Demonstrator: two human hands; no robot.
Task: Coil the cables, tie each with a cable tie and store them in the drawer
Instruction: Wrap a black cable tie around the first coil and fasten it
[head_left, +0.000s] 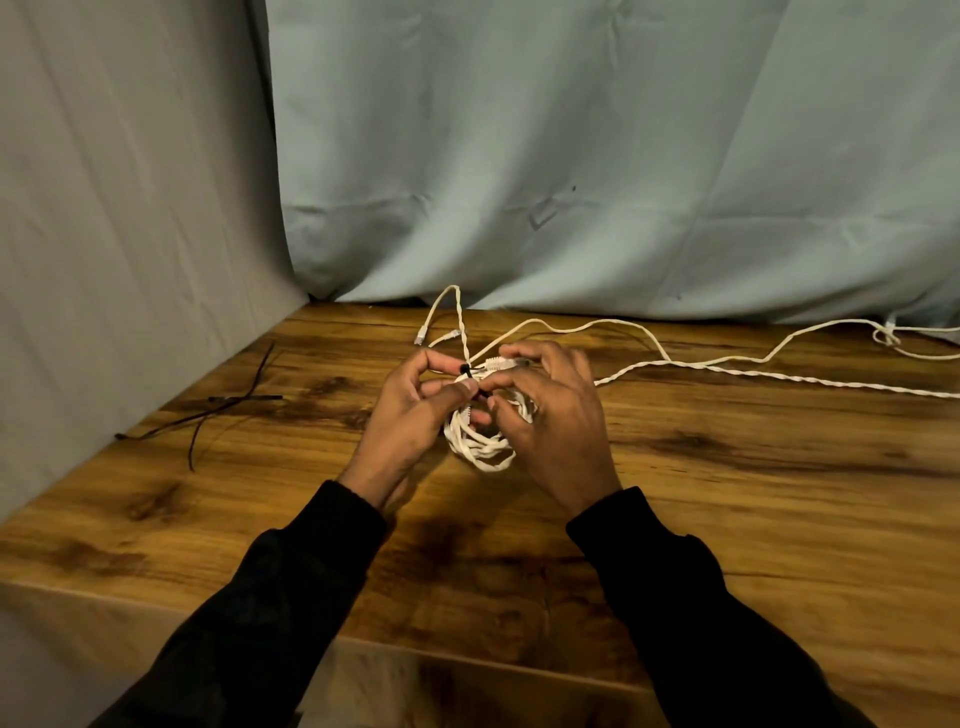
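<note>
A coiled white cable (480, 447) is held between both hands above the middle of the wooden table (727, 493). A black cable tie (466, 370) wraps the top of the coil. My left hand (410, 415) pinches the tie at the coil with thumb and fingers. My right hand (550, 410) grips the coil's right side, fingers curled round it near a white plug (498, 362). Loose white cables (727, 366) trail across the table to the right edge, with two more plug ends (421, 338) behind the hands.
Several spare black cable ties (228, 410) lie crossed at the table's left side near the grey cloth wall (130, 234). A pale blue cloth (597, 156) hangs behind the table. The near table edge shows a darker front panel (467, 680) below.
</note>
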